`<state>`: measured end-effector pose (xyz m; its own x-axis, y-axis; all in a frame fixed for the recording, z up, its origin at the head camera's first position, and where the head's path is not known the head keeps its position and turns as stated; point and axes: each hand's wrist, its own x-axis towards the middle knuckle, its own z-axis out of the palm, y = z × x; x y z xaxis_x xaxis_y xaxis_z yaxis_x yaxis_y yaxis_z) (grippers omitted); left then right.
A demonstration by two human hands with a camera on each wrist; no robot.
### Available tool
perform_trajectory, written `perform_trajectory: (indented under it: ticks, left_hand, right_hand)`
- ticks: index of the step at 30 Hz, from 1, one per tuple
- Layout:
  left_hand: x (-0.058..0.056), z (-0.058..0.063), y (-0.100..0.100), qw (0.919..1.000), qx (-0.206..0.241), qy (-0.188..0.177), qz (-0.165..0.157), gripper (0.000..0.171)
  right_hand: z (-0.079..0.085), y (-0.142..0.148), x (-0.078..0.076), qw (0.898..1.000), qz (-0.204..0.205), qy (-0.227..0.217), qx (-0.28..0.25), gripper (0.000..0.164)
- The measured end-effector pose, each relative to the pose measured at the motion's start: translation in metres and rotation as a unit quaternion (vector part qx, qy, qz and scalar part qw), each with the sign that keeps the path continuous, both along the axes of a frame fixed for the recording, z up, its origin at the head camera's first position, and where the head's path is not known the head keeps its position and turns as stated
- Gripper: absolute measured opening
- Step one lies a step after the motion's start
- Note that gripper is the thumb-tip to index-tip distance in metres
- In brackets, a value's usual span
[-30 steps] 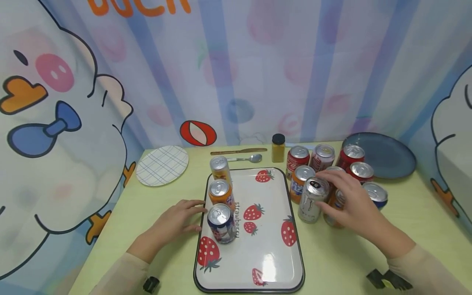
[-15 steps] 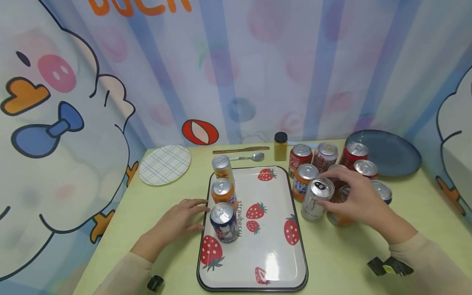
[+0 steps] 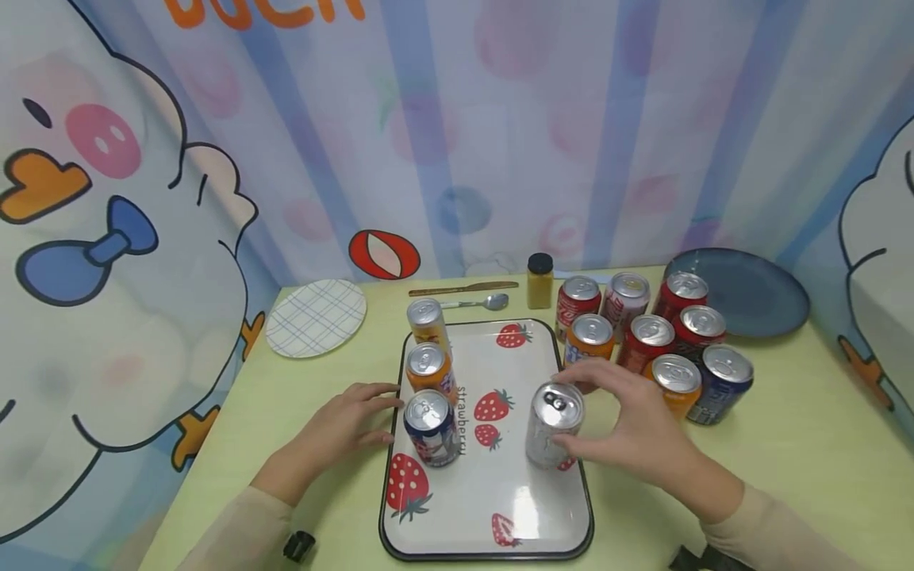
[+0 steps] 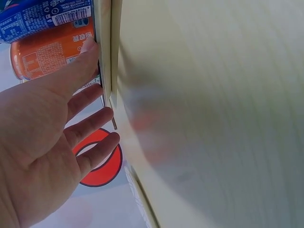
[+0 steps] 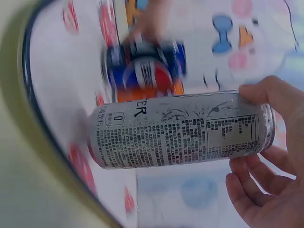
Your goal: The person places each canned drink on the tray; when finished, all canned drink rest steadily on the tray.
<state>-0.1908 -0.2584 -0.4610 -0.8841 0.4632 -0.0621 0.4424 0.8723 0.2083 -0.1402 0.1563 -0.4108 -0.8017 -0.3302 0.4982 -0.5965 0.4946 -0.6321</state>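
My right hand (image 3: 635,428) pinches a tall white-silver drink can (image 3: 548,432) near its top, over the right side of the strawberry-patterned tray (image 3: 493,507). In the right wrist view the can (image 5: 180,130) shows small printed text, and thumb and fingers hold it from both sides. My left hand (image 3: 336,432) rests by the tray's left edge, its fingers extended and touching the rim. On the tray's left stand a dark blue Pepsi can (image 3: 432,432), an orange can (image 3: 431,369) and a slim yellow-orange can (image 3: 426,317) in a column.
Several cans, among them a dark blue one (image 3: 723,385) and an orange one (image 3: 674,381), stand right of the tray. Behind them lies a blue-grey plate (image 3: 764,293). A yellow jar (image 3: 539,285), knife (image 3: 464,289), spoon (image 3: 493,301) and checked plate (image 3: 314,317) line the back.
The right hand has carried the white-silver can left, from beside the other cans to over the tray. Cans that the hand covered now show. The left hand has stayed put.
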Motion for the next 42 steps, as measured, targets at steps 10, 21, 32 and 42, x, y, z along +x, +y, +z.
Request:
perform_trajectory:
  ticks: [10,21,32,42]
  left_hand:
    - [-0.005,-0.002,0.001,1.0000,-0.002,-0.006,0.002,0.054]
    - [-0.008,-0.001,0.001,0.9999,0.010,0.006,-0.013,0.053]
    - [-0.005,0.003,0.000,0.9998,0.004,0.013,-0.013,0.053]
    - [0.001,0.004,0.002,0.9998,-0.007,0.012,-0.012,0.053]
  right_hand:
    - [-0.004,-0.075,0.018,0.989,0.129,-0.059,-0.034,0.061]
    - [-0.005,-0.122,0.018,0.983,0.167,-0.069,-0.016,0.060]
    - [-0.005,-0.127,0.019,0.982,0.177,-0.072,0.005,0.060]
    - [0.002,-0.089,0.013,0.985,0.153,-0.077,0.030,0.059]
